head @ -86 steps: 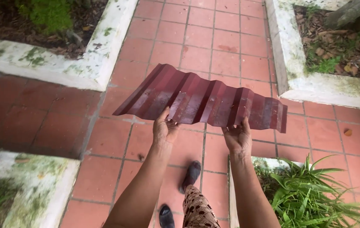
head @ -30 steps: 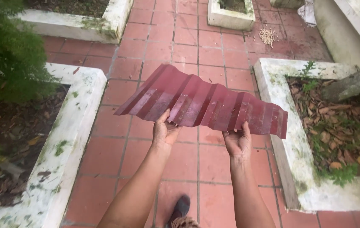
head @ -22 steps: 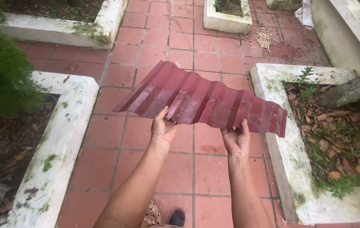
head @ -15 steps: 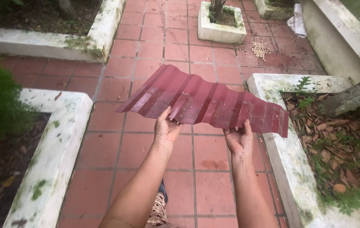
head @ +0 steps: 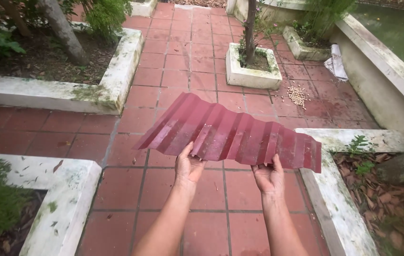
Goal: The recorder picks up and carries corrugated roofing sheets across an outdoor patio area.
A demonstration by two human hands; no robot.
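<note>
Above a red-tiled garden path, two hands carry a corrugated sheet.
The left hand (head: 188, 166) and right hand (head: 268, 176) clasp the near edge of the dark red corrugated sheet (head: 230, 132), spaced apart to balance it level between white planters (head: 116, 71).

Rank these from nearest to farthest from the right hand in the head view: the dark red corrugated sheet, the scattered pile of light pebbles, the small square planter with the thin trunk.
1. Dark red corrugated sheet: held at its near edge by the right hand.
2. Pile of light pebbles: on the tiles ahead, slightly right.
3. Small square planter: farther ahead, beyond the sheet.
</note>
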